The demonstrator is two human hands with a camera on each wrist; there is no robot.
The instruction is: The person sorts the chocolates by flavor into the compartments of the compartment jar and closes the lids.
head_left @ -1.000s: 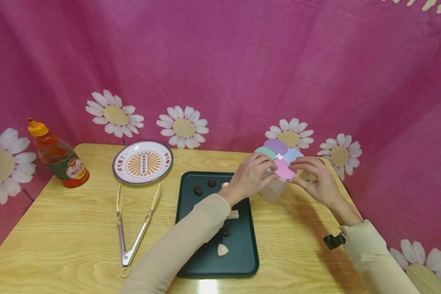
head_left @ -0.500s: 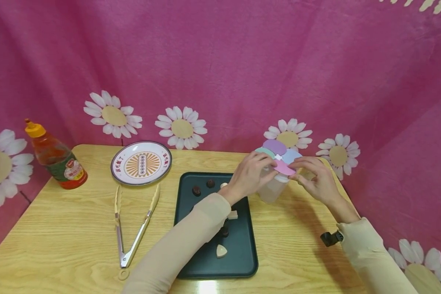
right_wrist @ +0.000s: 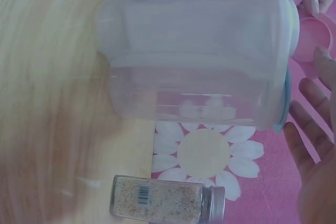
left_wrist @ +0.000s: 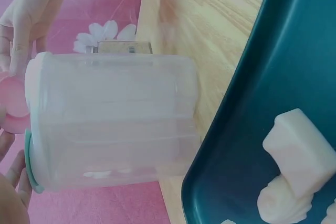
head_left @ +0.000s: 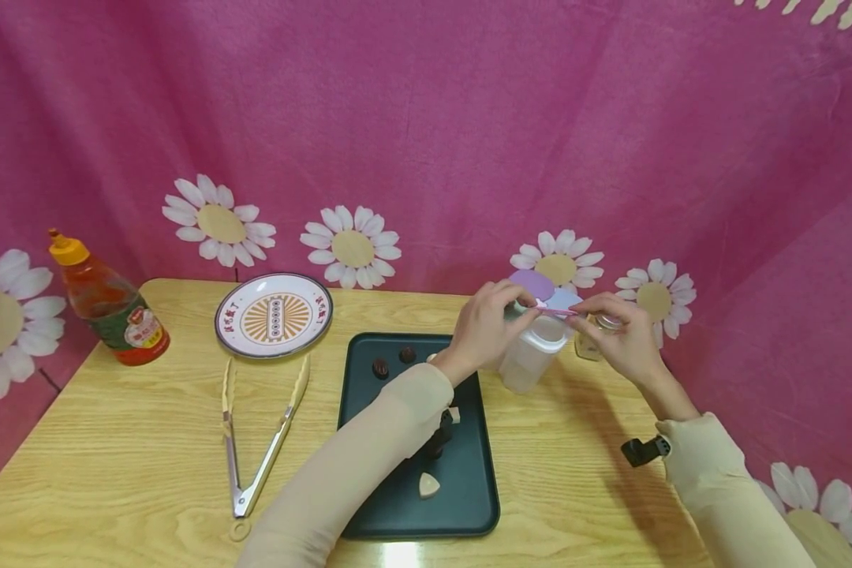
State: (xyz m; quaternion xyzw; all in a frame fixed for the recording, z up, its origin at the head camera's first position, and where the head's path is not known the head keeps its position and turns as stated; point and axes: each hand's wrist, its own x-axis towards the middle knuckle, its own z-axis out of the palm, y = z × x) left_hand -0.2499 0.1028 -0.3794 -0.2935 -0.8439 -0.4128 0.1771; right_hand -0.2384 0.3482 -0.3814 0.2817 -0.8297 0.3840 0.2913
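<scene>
A clear plastic storage canister point(head_left: 525, 367) with petal-shaped flip lids stands on the table at the back right. Its pink lid point(head_left: 557, 312) is raised, seen nearly edge-on, and the white-rimmed opening below it shows. My left hand point(head_left: 488, 322) pinches the left edge of this lid between thumb and fingers. At its right edge, my right hand point(head_left: 619, 333) pinches it too. The purple lid point(head_left: 532, 284) and blue lid point(head_left: 562, 298) lie flat; a green lid point(left_wrist: 32, 163) is down beside my left fingers. In the right wrist view the pink lid's point(right_wrist: 314, 40) ringed underside shows.
A dark tray point(head_left: 461, 497) with several brown and white pieces lies under my left forearm. Behind my right hand stands a square spice jar point(right_wrist: 163, 199). Tongs point(head_left: 259, 473), a plate point(head_left: 312, 315) and a red sauce bottle point(head_left: 124, 315) are on the left.
The pink lid has swung up from lying flat to standing nearly edge-on, uncovering the canister's opening. Both hands have risen slightly with it.
</scene>
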